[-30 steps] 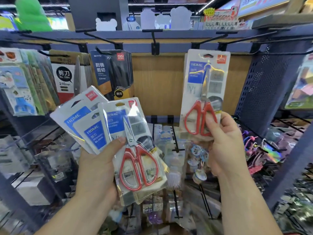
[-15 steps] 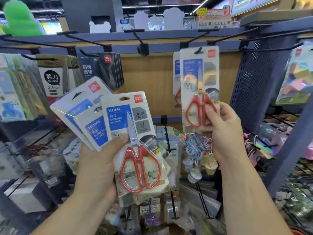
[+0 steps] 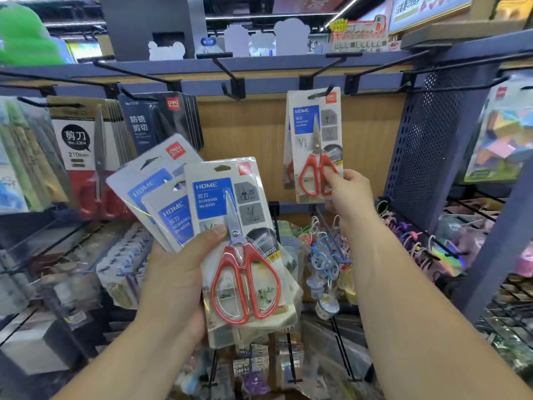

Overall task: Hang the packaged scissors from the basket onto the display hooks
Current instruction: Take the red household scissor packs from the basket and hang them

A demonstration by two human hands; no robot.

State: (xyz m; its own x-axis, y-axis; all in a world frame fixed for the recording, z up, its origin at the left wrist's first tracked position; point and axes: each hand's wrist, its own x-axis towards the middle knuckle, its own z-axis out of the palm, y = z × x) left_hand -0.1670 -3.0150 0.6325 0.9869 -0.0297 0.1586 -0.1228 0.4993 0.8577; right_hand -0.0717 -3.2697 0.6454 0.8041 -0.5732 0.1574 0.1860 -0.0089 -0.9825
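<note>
My left hand (image 3: 178,272) grips a fanned stack of packaged red-handled scissors (image 3: 230,226), thumb across the front card. Higher up on the right, one more scissors pack (image 3: 315,140) hangs with its slot on a black display hook (image 3: 320,93). Another pack hangs just behind it. My right hand (image 3: 349,194) pinches the lower right corner of that hanging pack. The basket is out of view.
Black scissors packs (image 3: 161,122) and 210 mm scissors cards (image 3: 83,151) hang on hooks to the left. A bare hook (image 3: 227,73) juts out at centre. A perforated blue panel (image 3: 427,151) closes the bay on the right. Keychains (image 3: 326,255) hang below.
My right hand lifted the pack and slid its slot onto the hook, then slipped down to its lower corner. The left hand's stack stayed roughly in place.
</note>
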